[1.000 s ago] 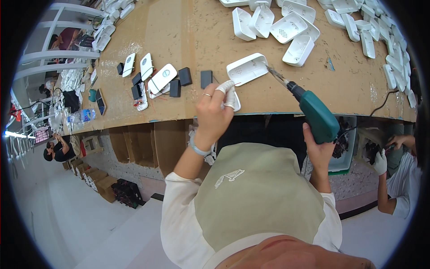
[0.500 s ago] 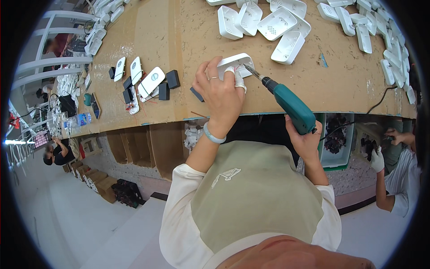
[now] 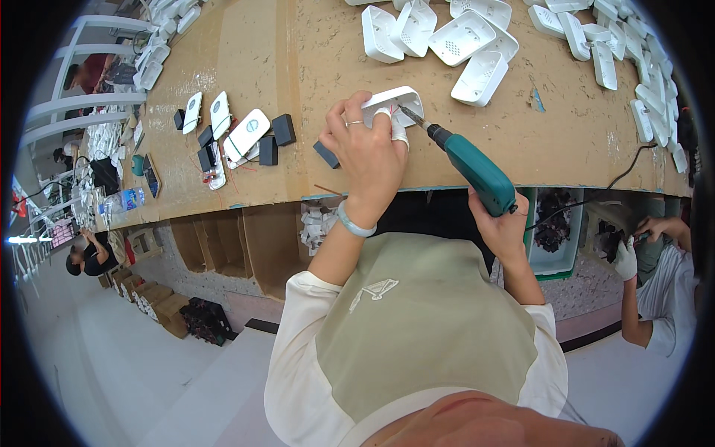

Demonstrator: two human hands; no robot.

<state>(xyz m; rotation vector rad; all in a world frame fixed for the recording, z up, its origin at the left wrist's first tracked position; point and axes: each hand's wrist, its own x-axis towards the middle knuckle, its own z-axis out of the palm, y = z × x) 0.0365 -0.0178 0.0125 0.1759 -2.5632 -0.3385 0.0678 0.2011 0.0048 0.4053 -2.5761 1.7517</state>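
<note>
The white casing (image 3: pixel 407 97) lies on the bench (image 3: pixel 298 67) ahead of both hands, long axis running mostly sideways, nearer the left hand (image 3: pixel 368 156), half-curled over it, fingertip grip unclear. The right hand (image 3: pixel 503 232) wraps the green screwdriver (image 3: pixel 478 173), its tip at the casing's right part.

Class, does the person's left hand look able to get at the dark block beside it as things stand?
Probably yes: the dark block lies just beside the left hand with nothing seen between, though it would likely have to leave the white case first.
</note>
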